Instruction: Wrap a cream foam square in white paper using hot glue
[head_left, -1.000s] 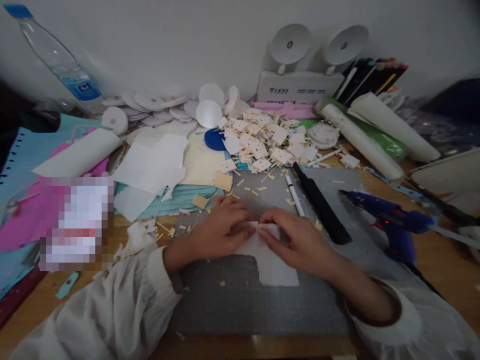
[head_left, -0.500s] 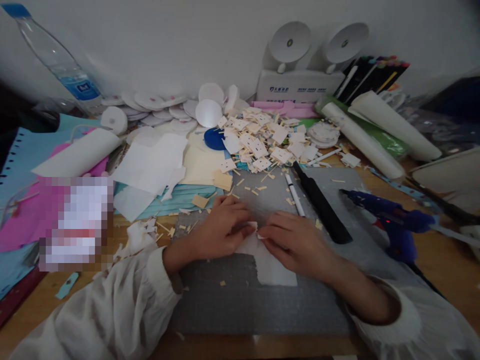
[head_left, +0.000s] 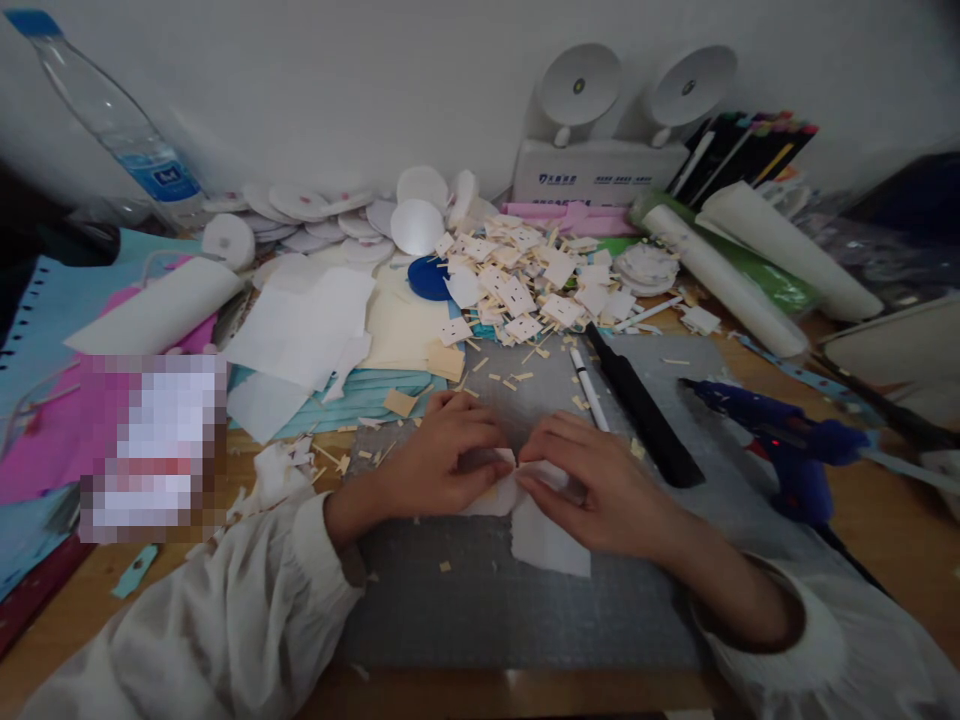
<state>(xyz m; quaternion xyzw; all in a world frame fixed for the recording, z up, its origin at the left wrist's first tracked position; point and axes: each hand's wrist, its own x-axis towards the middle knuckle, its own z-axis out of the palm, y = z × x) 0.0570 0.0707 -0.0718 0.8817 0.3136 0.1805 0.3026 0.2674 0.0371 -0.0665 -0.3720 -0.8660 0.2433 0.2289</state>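
My left hand (head_left: pixel 450 455) and my right hand (head_left: pixel 592 480) meet above a grey cutting mat (head_left: pixel 450 620), with thumbs and fingers bent in a pinch. Between the fingertips is a thin white sheet of paper (head_left: pixel 551 535). One part of it lies under my left thumb, and a longer part hangs below my right fingers onto the mat. Whether these are one sheet or two pieces, I cannot tell. Beyond my right hand lie a white pen (head_left: pixel 590 392) and a long black tool (head_left: pixel 645 410).
A blue glue gun (head_left: pixel 787 440) with a red light rests at right. A heap of small white paper pieces (head_left: pixel 517 285) with drawn faces lies at the back. To the left are white sheets (head_left: pixel 300 310), teal sheets (head_left: pixel 337 395), a paper roll (head_left: pixel 157 305) and a bottle (head_left: pixel 112 110).
The fingertips have come slightly apart along the paper, and my right fingers have lifted a little. More of the white paper shows under my left thumb. The surrounding things stay put.
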